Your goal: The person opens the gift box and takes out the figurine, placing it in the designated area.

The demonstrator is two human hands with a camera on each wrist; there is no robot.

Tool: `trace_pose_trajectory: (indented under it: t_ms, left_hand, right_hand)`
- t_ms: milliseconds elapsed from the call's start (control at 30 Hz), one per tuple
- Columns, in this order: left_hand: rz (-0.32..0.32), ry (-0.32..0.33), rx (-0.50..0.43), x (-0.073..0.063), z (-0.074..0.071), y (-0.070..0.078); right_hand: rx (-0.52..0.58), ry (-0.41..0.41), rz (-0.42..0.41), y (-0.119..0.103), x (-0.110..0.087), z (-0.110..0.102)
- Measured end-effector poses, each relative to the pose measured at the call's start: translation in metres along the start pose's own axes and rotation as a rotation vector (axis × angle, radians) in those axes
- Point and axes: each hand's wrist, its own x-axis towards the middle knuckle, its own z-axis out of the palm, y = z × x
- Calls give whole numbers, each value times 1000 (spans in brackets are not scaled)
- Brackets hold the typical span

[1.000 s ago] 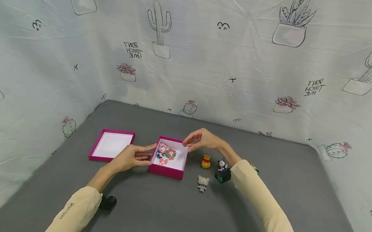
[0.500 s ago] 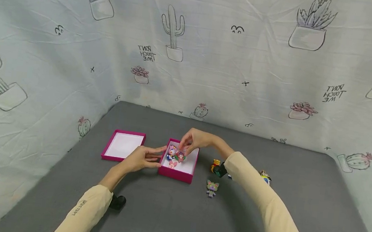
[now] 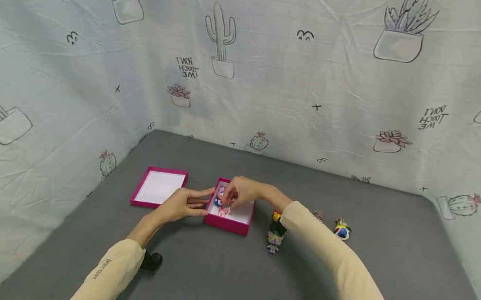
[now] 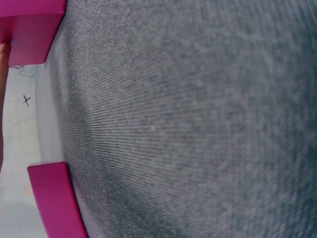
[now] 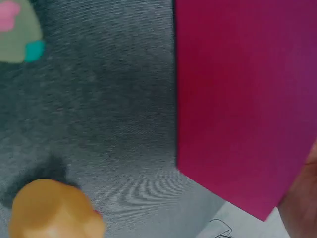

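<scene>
The pink box (image 3: 227, 225) sits near the middle of the grey table, its white inside facing up. Along its left wall lie the straight fingers of my left hand (image 3: 179, 204), thumb by the near corner. My right hand (image 3: 246, 192) reaches in over the far wall, fingers bent down among the figurines; I cannot tell whether they grip one. Inside, a figurine with blue clothes (image 3: 218, 201) and a pink figurine (image 3: 223, 212) show beside its fingertips, while a reddish one is mostly covered by the hand. The right wrist view shows the box's outer wall (image 5: 233, 99).
The pink lid (image 3: 160, 188) lies inside-up left of the box. Right of the box are a yellow bear figurine (image 3: 276, 216), partly hidden, and a grey-green cat figurine (image 3: 274, 241). Farther right stands a blue-and-yellow figurine (image 3: 341, 229). A patterned cloth (image 3: 266, 74) hangs behind.
My right hand has gone from the box's far right corner into the box, then lower and nearer over the reddish figurine. My left hand has stayed at the left wall.
</scene>
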Motion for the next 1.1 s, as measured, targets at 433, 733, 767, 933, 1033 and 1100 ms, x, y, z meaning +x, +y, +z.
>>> trace_pose_trajectory:
  t_ms: [433,733,767,933,1033,1100]
  left_hand:
    - [5,26,26,2,-5,4]
    - [-14,14,22,-3,-1,-2]
    - [-11,13,23,-3,-1,-2]
    - [-1,18,27,-3,0,0]
    - [1,14,30,-2,0,0]
    - [-3,13,29,-2,0,1]
  right_hand:
    - [-131,76,37,-13,-16,-17]
    - [-254,103,89,-5,-25,-3]
    - [-262,112,94,-4,-26,-2]
    - [-302,132,126,-4,-27,1]
    - [-358,116,155,-6,-25,2]
    - [-402,106,170,-7,-24,3]
